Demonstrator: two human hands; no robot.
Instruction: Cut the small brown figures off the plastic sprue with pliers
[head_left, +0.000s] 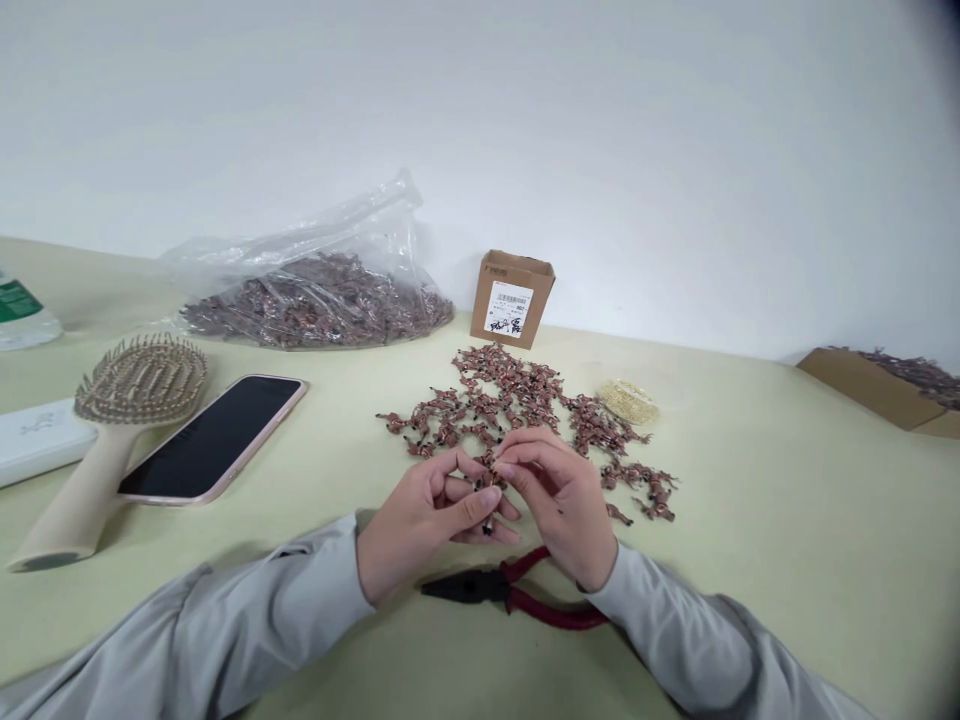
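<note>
Grey sleeve (pixel 277 620), brown figurine (pixel 489 481) in left hand (pixel 427 505)

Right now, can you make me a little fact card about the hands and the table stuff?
Left hand: holds a small brown figure
Right hand: pinched at the figure's far end; grip too small to see
Pile of brown figures: beyond the hands
Pliers: red-handled, partly hidden by the right hand
Back: upright cardboard box, clear bag
Left side: phone, hairbrush

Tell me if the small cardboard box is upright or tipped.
Upright: the small cardboard box stands with its base on the table, just behind the brown figures, its open top facing up.
</note>
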